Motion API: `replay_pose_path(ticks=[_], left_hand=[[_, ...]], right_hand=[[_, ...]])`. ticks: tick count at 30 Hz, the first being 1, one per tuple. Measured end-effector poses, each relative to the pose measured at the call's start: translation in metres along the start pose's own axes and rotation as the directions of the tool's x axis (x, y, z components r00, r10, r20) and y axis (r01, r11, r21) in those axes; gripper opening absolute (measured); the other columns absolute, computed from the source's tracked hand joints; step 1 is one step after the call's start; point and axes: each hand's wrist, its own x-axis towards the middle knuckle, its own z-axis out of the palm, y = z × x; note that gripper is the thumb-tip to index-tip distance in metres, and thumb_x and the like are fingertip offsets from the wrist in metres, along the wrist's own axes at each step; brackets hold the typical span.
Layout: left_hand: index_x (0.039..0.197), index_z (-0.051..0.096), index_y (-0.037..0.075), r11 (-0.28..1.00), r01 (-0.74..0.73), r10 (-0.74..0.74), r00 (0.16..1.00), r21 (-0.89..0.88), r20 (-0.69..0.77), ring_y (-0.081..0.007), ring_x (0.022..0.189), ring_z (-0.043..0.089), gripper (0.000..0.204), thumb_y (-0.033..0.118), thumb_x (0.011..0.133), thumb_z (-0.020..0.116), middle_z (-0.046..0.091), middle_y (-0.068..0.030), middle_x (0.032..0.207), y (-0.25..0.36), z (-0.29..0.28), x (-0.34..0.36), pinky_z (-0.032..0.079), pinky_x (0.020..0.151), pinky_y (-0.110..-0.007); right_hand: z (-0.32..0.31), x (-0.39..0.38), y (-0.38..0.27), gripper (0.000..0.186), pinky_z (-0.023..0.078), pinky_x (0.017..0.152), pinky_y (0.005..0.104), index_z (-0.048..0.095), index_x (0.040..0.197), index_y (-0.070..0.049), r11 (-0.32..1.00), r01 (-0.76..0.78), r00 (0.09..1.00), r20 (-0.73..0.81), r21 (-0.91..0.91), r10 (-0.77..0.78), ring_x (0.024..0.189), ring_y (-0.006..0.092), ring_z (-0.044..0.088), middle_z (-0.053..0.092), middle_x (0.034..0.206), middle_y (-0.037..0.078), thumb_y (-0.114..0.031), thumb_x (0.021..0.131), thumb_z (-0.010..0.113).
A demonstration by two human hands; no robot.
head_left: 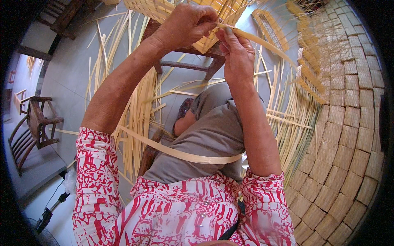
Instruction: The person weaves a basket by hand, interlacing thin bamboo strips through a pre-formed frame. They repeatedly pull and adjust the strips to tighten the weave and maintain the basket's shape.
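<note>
A grey floor (69,78) spread under everything, littered with pale split strips (137,110), and a wall of stacked woven mats (349,135) curved up the right side. Nearest the camera came the red-and-white patterned shirt (172,213), then the grey trousers (209,135) over the raised knee, and one long strip (180,155) lay right across the lap, from beside the left sleeve to near the right elbow. Up the forearms now! The left hand (186,24) was closed, fingers curled tight around the end of a thin strip (262,42) up at the edge of the half-woven basket (213,22). The right hand (237,53) sat just below and beside it, thumb and fingers pinched on that same strip, which ran off rightward and down past the hand. The basket rested on a dark wooden stool (191,61), beyond the knee. Farther left, well apart from the work, a small wooden chair (39,121) stood on the floor, and more woven frames (271,28) lay near the top right.
</note>
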Motion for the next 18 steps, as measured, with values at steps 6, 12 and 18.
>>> replay_pose_path(ticks=[6, 12, 18], left_hand=[[0.093, 0.066, 0.002, 0.990, -0.050, 0.057, 0.997, 0.129, -0.056, -0.0098, 0.066, 0.063, 0.009, 0.010, 0.088, 0.068, 0.065, -0.0068, 0.073, -0.008, -0.009, -0.008, 0.052, 0.061, -0.029], [0.087, 0.067, 0.003, 0.992, -0.015, 0.021, 0.999, 0.123, -0.044, -0.0232, 0.064, 0.069, 0.008, 0.011, 0.086, 0.068, 0.067, -0.0136, 0.071, -0.006, -0.038, -0.029, 0.052, 0.059, -0.035], [0.089, 0.064, 0.002, 1.000, 0.027, -0.027, 0.999, 0.017, 0.020, -0.0145, 0.066, 0.060, 0.007, 0.005, 0.086, 0.069, 0.063, -0.0089, 0.071, 0.002, -0.044, -0.036, 0.050, 0.062, -0.029]], right_hand=[[-0.003, -0.006, -0.015, 0.017, 0.051, 0.068, 0.0250, 0.072, 0.101, -0.003, 0.941, -0.230, 0.970, 0.023, -0.248, 0.243, 0.079, 0.0107, 0.068, 0.073, 0.089, 0.004, -0.017, 0.092, 0.071], [0.030, -0.013, -0.044, 0.020, 0.052, 0.066, 0.0419, 0.069, 0.090, -0.006, 0.021, 0.715, 0.595, 0.593, -0.699, -0.543, 0.071, 0.0298, 0.068, 0.069, 0.075, 0.012, -0.026, 0.087, 0.072], [0.032, 0.017, -0.046, 0.027, 0.051, 0.062, 0.0482, 0.063, 0.085, -0.009, -0.099, 0.645, 0.760, 0.650, -0.758, -0.030, 0.073, 0.0368, 0.068, 0.068, 0.076, 0.016, -0.035, 0.094, 0.062]])
